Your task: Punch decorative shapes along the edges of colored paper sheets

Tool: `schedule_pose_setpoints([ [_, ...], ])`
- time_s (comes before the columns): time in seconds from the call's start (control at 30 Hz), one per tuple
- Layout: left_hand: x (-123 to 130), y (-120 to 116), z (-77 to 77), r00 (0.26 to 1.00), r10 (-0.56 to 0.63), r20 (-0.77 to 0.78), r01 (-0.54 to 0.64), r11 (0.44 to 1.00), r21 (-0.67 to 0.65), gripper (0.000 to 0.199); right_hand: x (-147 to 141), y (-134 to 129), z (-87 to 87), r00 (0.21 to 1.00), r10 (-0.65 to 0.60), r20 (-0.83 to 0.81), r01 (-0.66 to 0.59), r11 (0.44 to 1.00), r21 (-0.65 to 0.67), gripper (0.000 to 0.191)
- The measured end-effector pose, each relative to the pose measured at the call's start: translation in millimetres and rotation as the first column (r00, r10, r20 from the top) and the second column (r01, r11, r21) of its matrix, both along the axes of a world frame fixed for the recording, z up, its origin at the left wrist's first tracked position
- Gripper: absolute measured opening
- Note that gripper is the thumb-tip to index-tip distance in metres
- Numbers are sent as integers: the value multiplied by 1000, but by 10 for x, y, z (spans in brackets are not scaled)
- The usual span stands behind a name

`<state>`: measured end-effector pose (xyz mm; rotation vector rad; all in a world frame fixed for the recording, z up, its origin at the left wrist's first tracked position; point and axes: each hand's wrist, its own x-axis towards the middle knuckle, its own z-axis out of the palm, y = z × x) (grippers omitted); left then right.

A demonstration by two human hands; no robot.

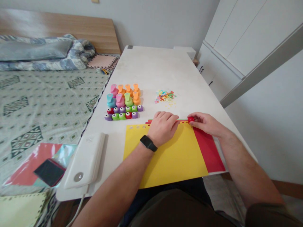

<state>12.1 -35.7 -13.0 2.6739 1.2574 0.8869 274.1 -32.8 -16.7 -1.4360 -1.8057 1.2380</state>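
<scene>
A large sheet of yellow paper (175,154) lies at the table's near edge, with red paper (209,151) showing beneath it on the right. A row of small punched shapes runs along the yellow sheet's far edge. My left hand (164,127), wearing a black wristband, is closed at that edge, with thumb and fingers together on the yellow paper. Between the thumb and fingers of my right hand (205,123) is a small red craft punch (190,120), set at the sheet's far right corner. The punch's slot is hidden.
Several colourful craft punches (124,102) stand in rows at the left. Beyond the paper is a pile of paper confetti (165,96). A white corded device (86,159) lies on the table (156,66) at near left. A phone (49,171) rests on the bed (54,110).
</scene>
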Motion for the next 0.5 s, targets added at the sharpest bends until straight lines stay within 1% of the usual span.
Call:
schedule_pose_setpoints([
  [0.07,21,-6,1,997,-64,-40,65,998,8,24,-6,-5,10,1000,2,-9,-2,1000,-7,34],
  [0.1,27,-5,-1,996,-71,-56,71,997,11,24,-6,-6,10,1000,4,-7,-4,1000,-5,34],
  [0.27,28,3,-3,993,-51,-103,50,999,-15,25,4,-5,-8,1000,8,16,-8,1000,13,35],
  [0.4,30,-11,22,988,-65,-137,57,997,-60,24,2,-1,-5,1000,6,23,-6,1000,9,34],
  [0.5,40,-18,29,989,-72,-133,60,994,-88,23,-3,-2,3,1000,5,30,-5,1000,15,34],
])
